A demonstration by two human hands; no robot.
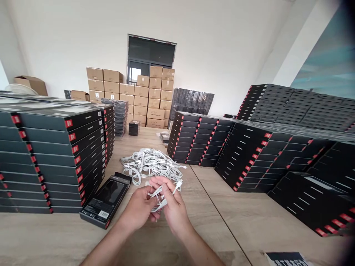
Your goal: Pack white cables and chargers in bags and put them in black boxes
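Between my two hands is a coiled white cable (pixel 161 202), held above the table at the middle. My left hand (pixel 142 205) pinches the coil from the left. From the other side, my right hand (pixel 174 207) grips it, thumb on top, and a white plug (pixel 179 184) sticks up past the thumb. Just beyond lies a loose pile of white cables (pixel 151 162), many of them coiled. An open black box (pixel 108 199) with a dark window and a barcode label rests on the table left of my left hand.
Tall stacks of black boxes with red marks rise at the left (pixel 55 155) and right (pixel 249 155) of the wooden table (pixel 199 221). A seam runs along the tabletop. Brown cartons (pixel 141 96) are piled at the back wall. A dark printed sheet (pixel 287 258) lies at the front right.
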